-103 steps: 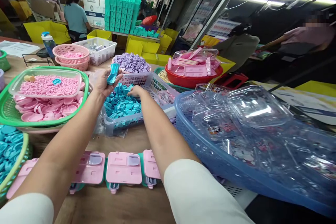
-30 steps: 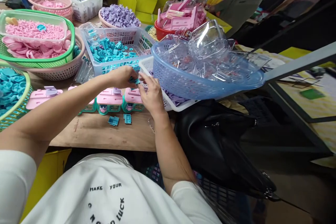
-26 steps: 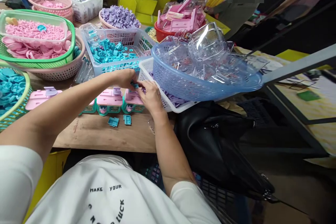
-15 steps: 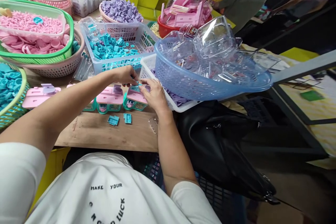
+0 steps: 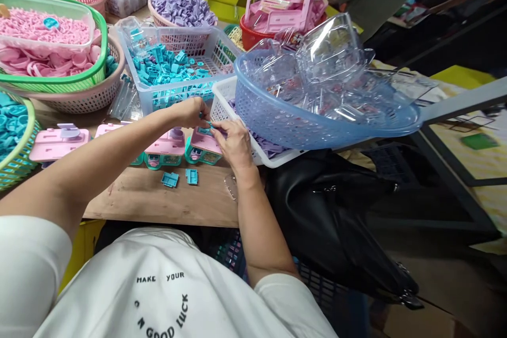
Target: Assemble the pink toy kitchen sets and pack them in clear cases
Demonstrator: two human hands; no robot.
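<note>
My left hand (image 5: 192, 111) and my right hand (image 5: 233, 140) meet over the rightmost pink-and-teal toy case (image 5: 203, 147) in a row of such cases (image 5: 55, 142) on the wooden table (image 5: 158, 200). Both hands pinch a small teal plastic part (image 5: 206, 128) against the top of that case. Two loose teal parts (image 5: 170, 179) lie on the table just in front of the row. Behind the hands stands a clear crate of teal parts (image 5: 166, 68).
A blue basket of clear plastic shells (image 5: 317, 111) rests on a white crate (image 5: 237, 140) at the right. Baskets of pink (image 5: 51, 63), teal (image 5: 11, 132) and purple (image 5: 180, 5) parts ring the left and back. A black bag (image 5: 336, 216) lies below the table edge.
The view dropped from the crate of teal parts to the table edge. Both hands came down from the crate to the rightmost case, where they have stayed working the small teal part.
</note>
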